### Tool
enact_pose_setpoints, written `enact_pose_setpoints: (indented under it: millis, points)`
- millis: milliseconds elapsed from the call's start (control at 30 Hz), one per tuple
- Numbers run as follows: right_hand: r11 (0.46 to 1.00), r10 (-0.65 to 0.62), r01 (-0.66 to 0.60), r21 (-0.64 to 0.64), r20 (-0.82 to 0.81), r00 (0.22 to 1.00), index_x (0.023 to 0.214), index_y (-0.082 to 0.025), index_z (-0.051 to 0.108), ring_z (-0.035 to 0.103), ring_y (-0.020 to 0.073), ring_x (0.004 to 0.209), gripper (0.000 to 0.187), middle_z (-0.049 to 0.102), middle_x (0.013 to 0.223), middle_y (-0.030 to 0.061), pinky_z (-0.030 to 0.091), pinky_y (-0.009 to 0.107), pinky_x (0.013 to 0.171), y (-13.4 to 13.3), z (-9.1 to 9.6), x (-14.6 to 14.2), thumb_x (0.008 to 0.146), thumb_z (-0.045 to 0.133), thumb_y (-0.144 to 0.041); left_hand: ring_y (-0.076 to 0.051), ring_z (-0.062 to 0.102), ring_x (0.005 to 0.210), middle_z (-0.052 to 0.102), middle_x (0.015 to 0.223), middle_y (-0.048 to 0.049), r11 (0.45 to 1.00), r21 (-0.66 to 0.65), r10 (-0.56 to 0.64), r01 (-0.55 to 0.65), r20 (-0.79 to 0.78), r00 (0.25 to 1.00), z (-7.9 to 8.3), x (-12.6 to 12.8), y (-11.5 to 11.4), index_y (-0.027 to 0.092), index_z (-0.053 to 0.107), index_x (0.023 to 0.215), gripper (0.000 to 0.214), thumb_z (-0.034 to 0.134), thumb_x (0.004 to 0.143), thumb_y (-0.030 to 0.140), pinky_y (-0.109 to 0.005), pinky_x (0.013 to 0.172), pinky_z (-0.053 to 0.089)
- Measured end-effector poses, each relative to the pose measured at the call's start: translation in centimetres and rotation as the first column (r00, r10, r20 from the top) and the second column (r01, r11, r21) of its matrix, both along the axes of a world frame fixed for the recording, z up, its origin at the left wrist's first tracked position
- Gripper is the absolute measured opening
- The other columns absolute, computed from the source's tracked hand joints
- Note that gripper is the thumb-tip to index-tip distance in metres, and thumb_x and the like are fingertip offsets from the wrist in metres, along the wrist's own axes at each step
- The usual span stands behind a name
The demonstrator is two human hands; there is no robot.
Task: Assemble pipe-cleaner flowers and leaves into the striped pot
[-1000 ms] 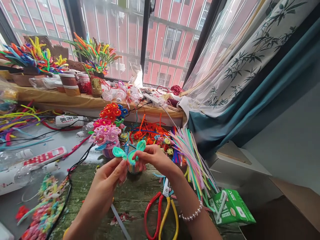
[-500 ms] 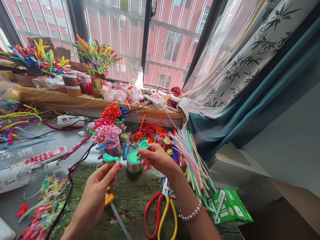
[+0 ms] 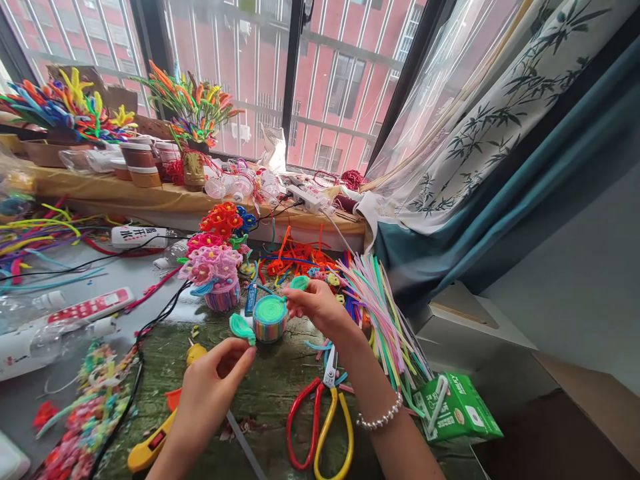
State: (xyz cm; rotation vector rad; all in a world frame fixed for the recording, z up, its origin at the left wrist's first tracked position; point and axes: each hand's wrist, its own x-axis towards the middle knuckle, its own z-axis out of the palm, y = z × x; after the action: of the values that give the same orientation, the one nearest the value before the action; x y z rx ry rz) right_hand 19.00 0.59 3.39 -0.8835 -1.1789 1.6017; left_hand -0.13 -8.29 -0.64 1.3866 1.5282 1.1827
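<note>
The left hand has dropped lower and now pinches a teal pipe-cleaner leaf just beside the striped coiled pot, which stands on the surface. The right hand stays raised, fingers closed on a second leaf above the pot's rim, its stem running down toward the pot. Red-and-yellow scissors lie below the right hand; a yellow cutter shows below the left.
</note>
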Motion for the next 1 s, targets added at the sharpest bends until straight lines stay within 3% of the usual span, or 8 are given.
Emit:
enact_pose_setpoints:
  millis: [133,300,433,567,767,1000]
  points:
    - [0.998,-0.059,0.059,-0.011,-0.009,0.998,0.069,-0.015,0.068,0.064,0.0114,0.048,0.047,0.068,0.056,-0.0012,0.046,0.021,0.049,0.6,-1.1,-0.2,0.05,0.093,-0.049,-0.023,0.068,0.063,0.073,0.063,-0.0062,0.999,-0.011,0.033,-0.032,0.106,0.994,0.8,0.1,1.0,0.021,0.071,0.062,0.049,0.081,0.051,0.068,-0.028,0.059,0.051]
    - [0.997,-0.068,0.067,-0.043,-0.013,0.998,0.069,-0.015,0.068,0.071,0.0154,0.058,0.046,0.07,0.062,-0.001,0.057,0.026,0.062,0.6,-1.5,-0.3,0.045,0.097,-0.041,-0.021,0.066,0.06,0.075,0.067,-0.0065,0.997,0.021,0.066,-0.07,0.145,0.987,2.1,0.4,2.7,0.021,0.073,0.067,0.048,0.081,0.055,0.067,-0.027,0.054,0.048]
    - [0.996,-0.067,0.068,-0.053,0.012,0.998,0.067,-0.014,0.069,0.07,0.0159,0.054,0.046,0.071,0.061,0.0013,0.056,0.025,0.056,0.8,-1.5,0.0,0.047,0.096,-0.044,-0.018,0.062,0.066,0.073,0.069,-0.0026,0.991,0.071,0.104,-0.116,0.154,0.983,2.5,1.5,4.7,0.02,0.076,0.07,0.042,0.085,0.054,0.059,-0.026,0.061,0.046]
    - [0.994,-0.091,0.093,-0.058,0.03,0.995,0.064,-0.014,0.068,0.065,0.0132,0.045,0.045,0.069,0.053,0.0008,0.049,0.021,0.044,1.3,-1.5,0.1,0.047,0.096,-0.044,-0.014,0.052,0.061,0.067,0.064,-0.001,0.986,0.091,0.125,-0.139,0.15,0.981,1.8,2.3,6.5,0.019,0.078,0.071,0.042,0.085,0.053,0.056,-0.025,0.057,0.039]
    - [0.987,-0.09,0.089,-0.135,0.001,0.996,0.068,-0.015,0.068,0.066,0.0144,0.045,0.042,0.07,0.054,0.0015,0.049,0.022,0.045,2.3,-2.6,0.1,0.051,0.094,-0.043,-0.014,0.044,0.062,0.06,0.063,-0.0005,0.978,0.12,0.158,-0.171,0.111,0.981,0.3,2.4,7.3,0.021,0.078,0.068,0.037,0.084,0.055,0.055,-0.026,0.055,0.034]
    - [0.978,-0.065,0.055,-0.201,-0.041,0.997,0.065,-0.016,0.065,0.067,0.0144,0.047,0.036,0.071,0.057,0.0019,0.052,0.022,0.046,2.4,-3.8,-0.6,0.053,0.093,-0.036,-0.014,0.042,0.06,0.054,0.059,0.0017,0.978,0.133,0.151,-0.159,0.071,0.986,-0.2,2.5,7.3,0.023,0.078,0.065,0.031,0.082,0.056,0.054,-0.027,0.054,0.032]
